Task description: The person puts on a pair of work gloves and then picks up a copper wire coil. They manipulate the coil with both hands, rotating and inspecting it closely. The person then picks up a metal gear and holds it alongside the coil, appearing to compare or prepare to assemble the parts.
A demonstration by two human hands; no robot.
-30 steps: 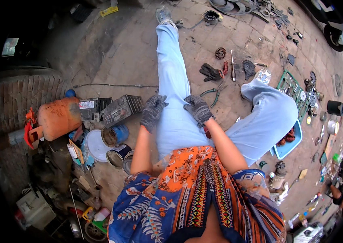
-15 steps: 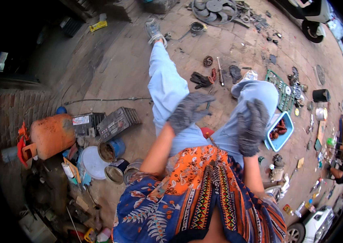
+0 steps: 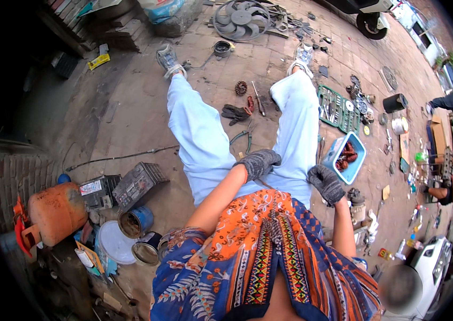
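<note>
The gloved left hand (image 3: 259, 163) lies with bent fingers against the inner side of the right leg of the light-blue jeans (image 3: 297, 125), and the gloved right hand (image 3: 326, 185) curls by its outer side, seemingly bracketing the leg; whether either pinches fabric, I cannot tell. Just beyond, the blue tub's (image 3: 352, 174) raised walls probably keep the reddish-brown coils (image 3: 348, 155) together.
</note>
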